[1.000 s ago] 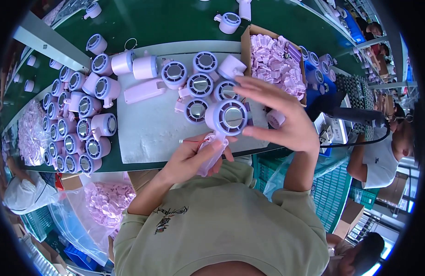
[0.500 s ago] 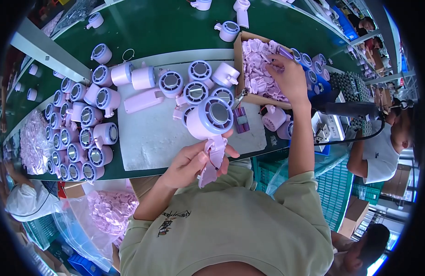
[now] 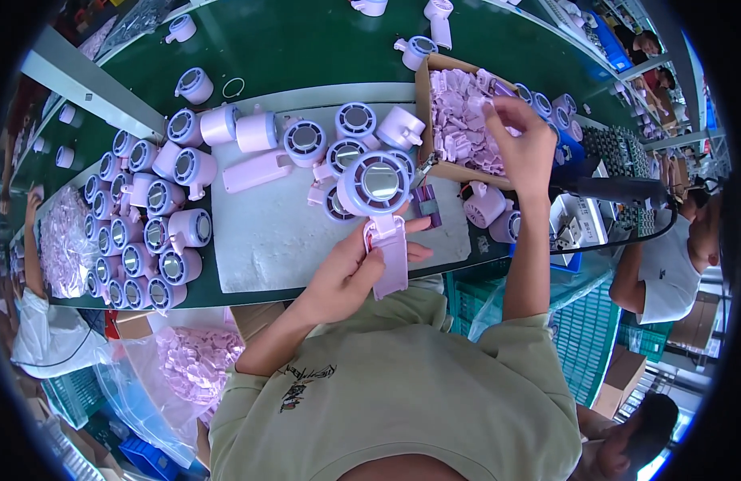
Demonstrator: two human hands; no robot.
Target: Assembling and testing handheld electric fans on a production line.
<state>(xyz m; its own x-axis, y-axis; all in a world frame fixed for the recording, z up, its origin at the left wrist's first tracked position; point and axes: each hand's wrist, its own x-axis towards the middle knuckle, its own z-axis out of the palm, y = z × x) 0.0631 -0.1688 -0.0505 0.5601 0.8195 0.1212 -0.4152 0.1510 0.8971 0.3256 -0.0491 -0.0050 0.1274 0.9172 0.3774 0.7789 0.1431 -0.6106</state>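
"Lilac fan [image 3: 382, 192], held up in front of the wearer's chest: what grips it?"

"The left hand [image 3: 346, 272]. Its thumb presses the handle and the fingers wrap behind, so their middles are hidden; only some tips show past the right edge. A bit of red shows by the thumb, too small to make out."

"And the right hand [image 3: 524, 144]?"

"Over the cardboard box [image 3: 459, 173], thumb and forefinger drawn close above the lilac pieces [image 3: 457, 120]. Something pale shows at the tips, but I can't tell whether a piece is pinched there. The hand and wrist cover the box's right side."

"What does the fan hide?"

"Parts of two fan heads behind it, on the grey mat [image 3: 266, 240]. A purple block [image 3: 425, 207] lies just right of it, partly behind the fingertips."

"Anything else nearby?"

"A cluster of fan heads [image 3: 158, 196] crowds the left, overlapping one another. At right, a dark cylinder [image 3: 619, 191] juts across a white box [image 3: 577, 220], covering some of it."
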